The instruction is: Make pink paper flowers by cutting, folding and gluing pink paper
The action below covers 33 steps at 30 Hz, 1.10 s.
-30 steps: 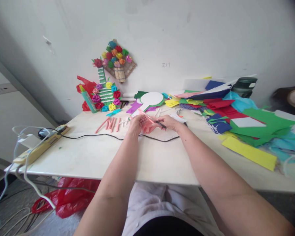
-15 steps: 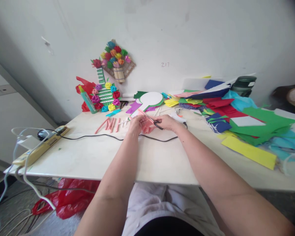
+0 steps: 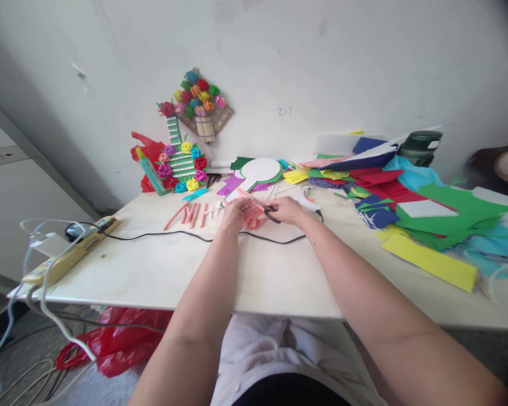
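My left hand [image 3: 233, 213] is closed on a piece of pink paper [image 3: 254, 217] at the far middle of the white table [image 3: 186, 270]. My right hand [image 3: 287, 211] grips black-handled scissors [image 3: 266, 210] whose blades lie across the pink paper. Several pink rolled paper sticks [image 3: 190, 214] lie just left of my left hand. A black cable [image 3: 173, 234] runs across the table under both hands.
Paper flower crafts [image 3: 182, 163] and a green glue bottle [image 3: 150, 169] lean at the wall. A white round fan shape [image 3: 260, 169] lies behind my hands. Coloured paper sheets [image 3: 427, 225] cover the right side. A power strip [image 3: 71, 251] sits at the left edge.
My right hand with the scissors has slid a little left toward the left hand, along the pink paper. The left hand has stayed in place.
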{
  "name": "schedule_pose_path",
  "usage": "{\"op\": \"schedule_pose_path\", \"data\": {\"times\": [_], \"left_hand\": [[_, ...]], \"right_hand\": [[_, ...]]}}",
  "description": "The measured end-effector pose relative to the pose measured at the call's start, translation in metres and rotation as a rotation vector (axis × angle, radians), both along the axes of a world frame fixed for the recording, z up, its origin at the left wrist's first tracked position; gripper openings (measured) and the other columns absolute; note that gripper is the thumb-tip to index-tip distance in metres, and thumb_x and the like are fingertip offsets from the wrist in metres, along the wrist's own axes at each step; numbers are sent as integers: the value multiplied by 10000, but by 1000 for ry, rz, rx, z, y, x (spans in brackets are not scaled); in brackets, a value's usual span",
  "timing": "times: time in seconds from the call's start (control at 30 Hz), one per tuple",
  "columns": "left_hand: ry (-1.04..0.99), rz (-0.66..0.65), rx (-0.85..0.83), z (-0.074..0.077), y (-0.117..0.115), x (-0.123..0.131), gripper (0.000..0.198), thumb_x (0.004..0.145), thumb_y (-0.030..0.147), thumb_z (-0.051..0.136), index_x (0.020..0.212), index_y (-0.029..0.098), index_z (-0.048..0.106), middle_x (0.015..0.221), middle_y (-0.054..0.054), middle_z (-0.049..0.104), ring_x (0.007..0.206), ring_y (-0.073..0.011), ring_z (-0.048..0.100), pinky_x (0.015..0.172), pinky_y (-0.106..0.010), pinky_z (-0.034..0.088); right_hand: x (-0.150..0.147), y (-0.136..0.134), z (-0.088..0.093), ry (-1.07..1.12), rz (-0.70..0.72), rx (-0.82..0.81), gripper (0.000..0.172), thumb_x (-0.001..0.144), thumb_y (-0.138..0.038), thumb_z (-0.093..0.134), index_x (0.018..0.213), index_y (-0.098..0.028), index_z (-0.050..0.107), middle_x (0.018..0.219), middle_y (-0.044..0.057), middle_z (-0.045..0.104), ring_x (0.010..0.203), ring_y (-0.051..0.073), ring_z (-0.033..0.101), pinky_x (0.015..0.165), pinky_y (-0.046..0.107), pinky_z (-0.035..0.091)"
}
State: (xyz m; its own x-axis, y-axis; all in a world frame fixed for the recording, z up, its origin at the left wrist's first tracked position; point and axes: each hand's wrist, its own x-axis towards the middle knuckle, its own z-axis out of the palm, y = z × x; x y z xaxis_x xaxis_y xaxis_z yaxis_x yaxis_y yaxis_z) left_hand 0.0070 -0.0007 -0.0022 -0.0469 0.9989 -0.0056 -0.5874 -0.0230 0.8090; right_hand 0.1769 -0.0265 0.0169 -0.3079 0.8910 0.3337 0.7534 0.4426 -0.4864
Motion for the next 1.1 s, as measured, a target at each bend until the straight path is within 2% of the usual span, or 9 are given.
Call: {"op": "schedule_pose_path", "data": {"times": [0.27,0.43,0.8,1.1], "left_hand": [[0,6,-8,1,0,-1,99,615,71,602,629,128,523,542,-20,597,516,-110,582,609,-243,516],[29,0,-20,2,-1,0,88,627,70,597,651,124,533,553,-20,592,521,-108,580,619,-244,509],[92,-52,-17,4,-5,4,52,640,66,568,646,116,556,546,-39,594,540,-123,584,623,-259,517],[80,-33,-17,3,-3,3,69,637,71,584,671,114,543,545,-26,585,537,-114,578,609,-246,506]], "right_hand": [[-1,0,0,-1,6,-16,407,675,-332,555,1054,-253,682,793,-1,684,628,127,529,550,211,348],[-1,-1,1,13,32,-10,397,670,-363,570,1040,-269,681,720,-22,650,625,123,524,530,207,317],[-2,-4,5,-39,-5,14,307,660,-449,564,862,-261,698,651,-22,605,598,119,492,515,215,282],[-3,-3,4,11,-3,5,342,667,-419,579,944,-264,704,665,-16,631,635,130,531,527,214,305]]}}
